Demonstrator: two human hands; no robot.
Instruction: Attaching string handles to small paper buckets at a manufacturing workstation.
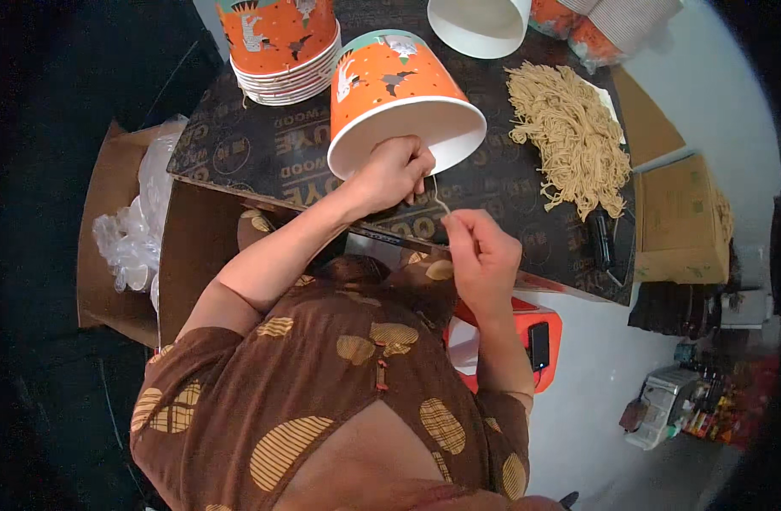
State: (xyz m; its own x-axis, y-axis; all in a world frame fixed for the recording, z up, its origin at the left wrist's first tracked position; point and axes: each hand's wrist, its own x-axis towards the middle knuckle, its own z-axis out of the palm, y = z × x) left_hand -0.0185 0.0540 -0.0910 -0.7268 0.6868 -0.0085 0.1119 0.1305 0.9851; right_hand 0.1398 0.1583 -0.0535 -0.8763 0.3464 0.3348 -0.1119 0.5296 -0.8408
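Observation:
An orange paper bucket point(399, 81) with a white inside and printed animal figures lies tilted on the dark table, its mouth facing me. My left hand point(394, 175) is closed at the near rim, with its fingertips partly hidden. From the rim beside those fingers runs a thin beige cord point(439, 196). Its other end is pinched between the thumb and fingers of my right hand point(486, 255), a little nearer to me and to the right. To the right of the bucket lies a loose heap of beige cords point(573, 136).
Nested orange buckets point(284, 51) stand at the back left, and a white-mouthed bucket point(480, 25) lies behind. A black-handled tool point(601, 243) rests near the table's right edge. Cardboard boxes stand left point(114, 298) and right point(675, 226). A phone point(538, 345) is on a red stool point(549, 324).

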